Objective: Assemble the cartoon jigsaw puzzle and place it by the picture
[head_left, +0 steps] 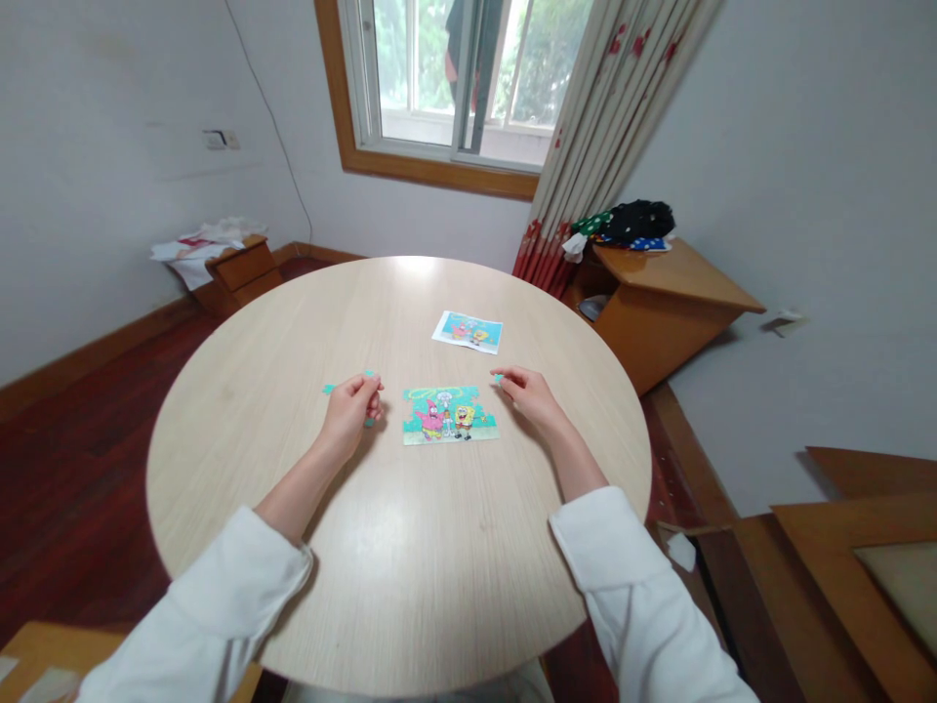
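A small cartoon jigsaw puzzle [449, 414] lies nearly assembled in the middle of the round wooden table [395, 547]. My left hand [351, 408] rests left of it, fingers pinched on a small teal puzzle piece. More teal pieces [329, 388] lie loose just beyond that hand. My right hand [528, 393] rests right of the puzzle, fingers curled, fingertips pinching a teal piece [498, 377] at the puzzle's upper right corner. A printed reference picture [468, 331] lies farther back on the table.
A low wooden cabinet [663, 298] with dark clothes on top stands behind the table at right, beside a patterned curtain [592, 137]. A small drawer unit [238, 268] with papers sits by the left wall. Wooden boards lie at lower right.
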Tool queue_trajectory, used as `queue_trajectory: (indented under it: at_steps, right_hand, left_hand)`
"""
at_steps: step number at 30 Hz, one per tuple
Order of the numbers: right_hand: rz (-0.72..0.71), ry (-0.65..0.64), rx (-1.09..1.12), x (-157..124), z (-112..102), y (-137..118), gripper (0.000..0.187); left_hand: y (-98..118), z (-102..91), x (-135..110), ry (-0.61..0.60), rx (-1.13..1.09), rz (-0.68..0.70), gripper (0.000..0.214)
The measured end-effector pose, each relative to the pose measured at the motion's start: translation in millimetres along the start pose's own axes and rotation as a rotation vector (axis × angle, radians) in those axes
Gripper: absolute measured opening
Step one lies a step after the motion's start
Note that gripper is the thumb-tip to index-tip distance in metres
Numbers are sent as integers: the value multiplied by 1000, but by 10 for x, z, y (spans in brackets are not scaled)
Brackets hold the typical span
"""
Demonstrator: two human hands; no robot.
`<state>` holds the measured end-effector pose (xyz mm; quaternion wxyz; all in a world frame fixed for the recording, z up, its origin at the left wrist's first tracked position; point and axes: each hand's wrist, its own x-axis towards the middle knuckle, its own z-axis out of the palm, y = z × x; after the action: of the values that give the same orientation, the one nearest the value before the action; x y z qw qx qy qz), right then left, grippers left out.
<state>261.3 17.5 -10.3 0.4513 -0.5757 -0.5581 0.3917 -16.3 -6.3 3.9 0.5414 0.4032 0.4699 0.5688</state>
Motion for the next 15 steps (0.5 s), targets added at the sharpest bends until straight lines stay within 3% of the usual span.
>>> queue_trajectory:
  at_steps: [5,15]
  right_hand:
    - [59,-69,149,-36,75,-20,25]
    - [78,-91,147,-39,88,0,22]
  left_hand:
    - [-3,12,-7,0,0,-5,23]
    - [-12,24,-22,-13,6,-1,25]
